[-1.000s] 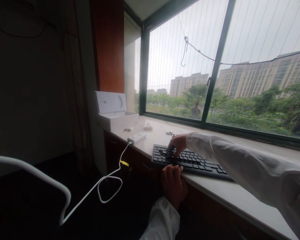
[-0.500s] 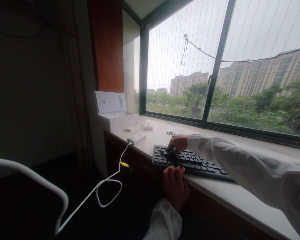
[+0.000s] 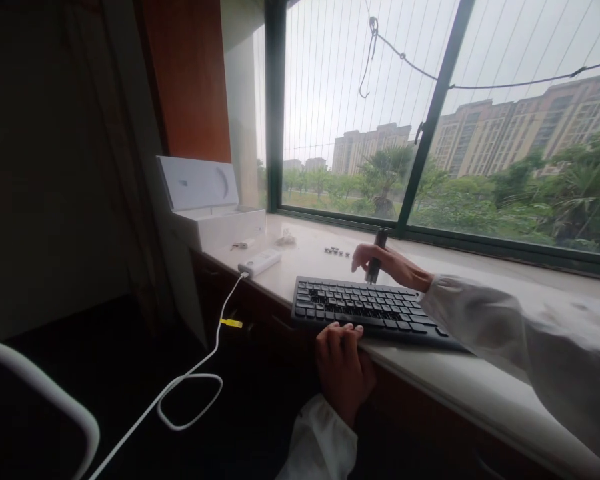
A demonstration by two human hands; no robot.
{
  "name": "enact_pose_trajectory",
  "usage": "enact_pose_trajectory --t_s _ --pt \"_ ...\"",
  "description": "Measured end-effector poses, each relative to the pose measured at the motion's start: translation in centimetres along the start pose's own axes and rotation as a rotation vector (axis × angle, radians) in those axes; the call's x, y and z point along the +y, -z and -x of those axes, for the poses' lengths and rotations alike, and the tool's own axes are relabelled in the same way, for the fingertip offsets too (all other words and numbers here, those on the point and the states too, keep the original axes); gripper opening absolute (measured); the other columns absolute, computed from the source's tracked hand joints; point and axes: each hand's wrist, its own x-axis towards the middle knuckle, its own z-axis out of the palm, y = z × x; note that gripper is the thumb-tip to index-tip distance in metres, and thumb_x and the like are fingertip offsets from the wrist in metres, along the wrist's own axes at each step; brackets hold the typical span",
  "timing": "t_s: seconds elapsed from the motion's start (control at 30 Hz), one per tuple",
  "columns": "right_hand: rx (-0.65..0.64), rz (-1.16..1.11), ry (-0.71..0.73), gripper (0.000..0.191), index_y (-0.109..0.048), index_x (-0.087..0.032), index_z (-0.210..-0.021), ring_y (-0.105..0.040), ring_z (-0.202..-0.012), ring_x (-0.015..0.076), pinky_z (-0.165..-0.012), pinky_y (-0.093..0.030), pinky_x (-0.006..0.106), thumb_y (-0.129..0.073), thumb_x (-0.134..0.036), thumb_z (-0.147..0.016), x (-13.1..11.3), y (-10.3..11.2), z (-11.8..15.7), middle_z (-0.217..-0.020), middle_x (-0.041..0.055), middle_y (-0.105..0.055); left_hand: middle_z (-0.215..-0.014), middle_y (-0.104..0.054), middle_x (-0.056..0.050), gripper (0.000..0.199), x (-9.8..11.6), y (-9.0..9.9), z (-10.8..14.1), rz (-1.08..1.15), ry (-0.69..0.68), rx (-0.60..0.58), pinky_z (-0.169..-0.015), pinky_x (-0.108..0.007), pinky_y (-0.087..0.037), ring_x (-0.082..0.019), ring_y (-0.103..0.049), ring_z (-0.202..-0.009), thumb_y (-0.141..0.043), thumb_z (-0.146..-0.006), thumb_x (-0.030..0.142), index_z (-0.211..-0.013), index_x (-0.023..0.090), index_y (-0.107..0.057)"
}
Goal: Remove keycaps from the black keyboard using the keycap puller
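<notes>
A black keyboard [image 3: 357, 303] lies along the front edge of the windowsill ledge; several spots in its middle rows look bare of keycaps. My left hand [image 3: 344, 363] grips the keyboard's near edge, fingertips curled over it. Above the far edge, my right hand [image 3: 395, 263] is closed around a thick black cylindrical tool [image 3: 379, 250], held almost upright with its lower end close to the top row of keys. The kind of tool cannot be made out. Behind the keyboard, several small dark pieces [image 3: 336, 252], which look like keycaps, lie on the ledge.
At the ledge's left end stands an open white box [image 3: 220, 227]. Nearby are a white power strip-like block [image 3: 261, 262], a small metal item [image 3: 240, 246] and crumpled clear plastic [image 3: 287, 237]. A white cable [image 3: 215, 348] with a yellow tag hangs off the front.
My right hand has risen from the keys and moved back and right, the black tool now upright in it. My left hand stays on the near edge. The view has shifted slightly.
</notes>
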Motion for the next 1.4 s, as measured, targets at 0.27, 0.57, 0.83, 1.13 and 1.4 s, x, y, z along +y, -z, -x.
enact_pose_trajectory --t_s 0.27,0.57,0.83,1.13,1.4 --pt "0.024 0.067 -0.173 0.061 -0.066 -0.015 -0.076 -0.044 -0.052 0.0106 -0.051 -0.033 0.025 -0.046 -0.072 -0.082 2.6 -1.6 1.0 -0.055 0.0003 -0.052 -0.103 -0.06 -0.007 0.033 0.6 0.6 -0.4 -0.019 0.018 0.001 -0.094 -0.04 -0.042 -0.024 -0.05 -0.107 -0.05 -0.077 0.01 -0.105 0.021 -0.063" --pt "-0.047 0.106 -0.121 0.053 -0.068 -0.017 -0.083 -0.047 -0.056 0.0111 -0.054 -0.035 0.026 -0.056 -0.068 -0.079 2.7 -2.3 0.9 -0.06 -0.0009 -0.056 -0.102 -0.059 -0.007 0.03 0.9 1.0 -0.7 -0.008 0.032 -0.006 -0.095 -0.039 -0.04 -0.025 -0.049 -0.108 -0.049 -0.079 0.007 -0.103 0.019 -0.063" --pt "-0.152 0.021 -0.063 0.046 -0.07 -0.018 -0.096 -0.057 -0.074 0.0154 -0.068 -0.045 0.029 -0.063 -0.06 -0.078 1.5 -3.0 1.4 -0.083 0.0035 -0.067 -0.102 -0.059 -0.008 0.029 0.9 1.1 -0.6 -0.011 0.034 -0.032 -0.095 -0.04 -0.04 -0.025 -0.049 -0.108 -0.049 -0.08 0.009 -0.104 0.019 -0.063" --pt "0.017 -0.087 -0.14 0.03 -0.07 -0.016 -0.099 -0.055 -0.067 0.0122 -0.059 -0.045 0.028 -0.069 -0.036 -0.076 0.5 -0.5 0.6 -0.094 0.0071 -0.066 -0.105 -0.058 -0.007 0.031 1.1 1.4 -0.7 0.003 0.037 -0.049 -0.097 -0.042 -0.04 -0.025 -0.048 -0.111 -0.048 -0.081 0.009 -0.107 0.02 -0.062" --pt "-0.174 0.079 -0.161 0.058 -0.051 -0.03 -0.129 -0.035 -0.051 0.0074 -0.043 -0.03 0.02 -0.065 -0.057 -0.08 -0.7 0.8 1.7 -0.068 -0.0053 -0.039 -0.105 -0.057 -0.007 0.032 1.1 1.2 -0.6 0.023 0.045 -0.049 -0.099 -0.041 -0.038 -0.024 -0.046 -0.112 -0.048 -0.082 0.007 -0.109 0.02 -0.061"
